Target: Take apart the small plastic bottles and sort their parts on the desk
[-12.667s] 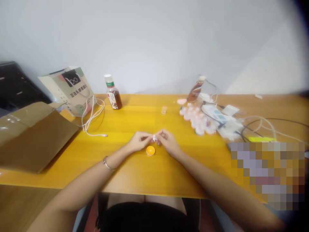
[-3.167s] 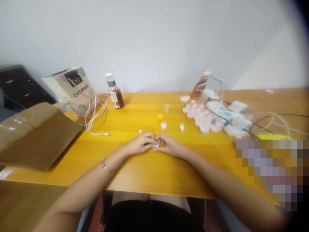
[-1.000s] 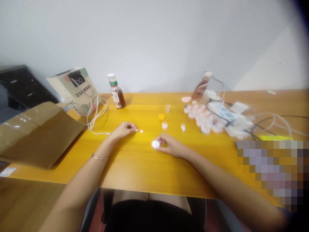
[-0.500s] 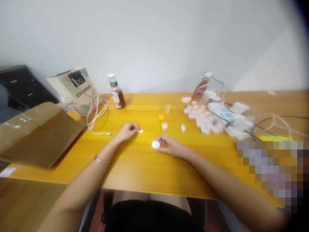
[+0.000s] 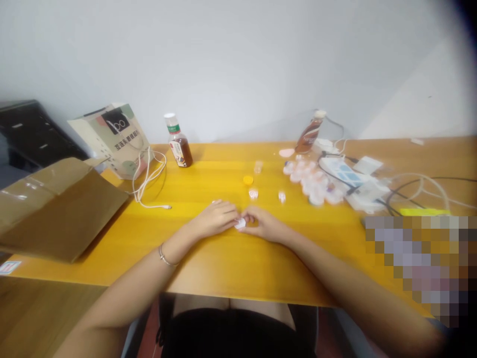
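Both of my hands meet at the middle of the yellow table (image 5: pixel 223 258). My right hand (image 5: pixel 263 226) pinches a small white round cap (image 5: pixel 239 223) against the tabletop. My left hand (image 5: pixel 216 219) has its fingers curled together and touches the same cap from the left; what its fingertips hold is too small to see. Just beyond my hands lie a yellow cap (image 5: pixel 248 180), two small clear vials (image 5: pixel 254 193) and another tiny vial (image 5: pixel 281 197).
A brown drink bottle (image 5: pixel 179 141), a paper gift bag (image 5: pixel 115 136) and a white cable (image 5: pixel 147 184) stand at the back left. A cardboard box (image 5: pixel 55 209) lies at the left. A cluster of pink-white containers (image 5: pixel 311 181), a tilted bottle (image 5: pixel 307 134) and cables fill the right.
My left hand has come back from the small white bit on the table to the right, joining my right hand at the white cap. My right hand has stayed put.
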`<control>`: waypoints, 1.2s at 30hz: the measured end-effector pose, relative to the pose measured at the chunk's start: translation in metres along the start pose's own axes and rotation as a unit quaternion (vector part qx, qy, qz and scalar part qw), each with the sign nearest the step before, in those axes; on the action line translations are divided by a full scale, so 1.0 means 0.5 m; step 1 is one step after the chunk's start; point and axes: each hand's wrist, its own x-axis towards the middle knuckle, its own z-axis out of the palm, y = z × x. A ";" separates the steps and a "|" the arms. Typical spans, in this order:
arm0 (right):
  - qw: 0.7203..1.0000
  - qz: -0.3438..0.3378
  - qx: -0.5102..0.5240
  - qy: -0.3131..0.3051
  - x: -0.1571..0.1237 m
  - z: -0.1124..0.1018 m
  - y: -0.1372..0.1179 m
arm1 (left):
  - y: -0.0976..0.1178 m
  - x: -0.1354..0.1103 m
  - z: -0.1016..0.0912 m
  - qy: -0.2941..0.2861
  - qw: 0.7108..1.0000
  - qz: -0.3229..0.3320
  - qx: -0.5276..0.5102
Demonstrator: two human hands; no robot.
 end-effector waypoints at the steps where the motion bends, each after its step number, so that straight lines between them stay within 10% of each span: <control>1: 1.000 -0.003 0.001 -0.001 0.000 0.000 0.001 | 0.001 0.000 0.001 0.005 0.999 0.015 0.031; 13: 1.000 -0.011 0.019 0.000 0.002 0.003 0.006 | 0.007 0.004 -0.011 0.051 0.972 0.139 0.182; 36: 1.000 0.010 0.013 -0.001 0.002 0.000 0.002 | 0.002 0.006 0.011 0.038 0.990 0.086 0.110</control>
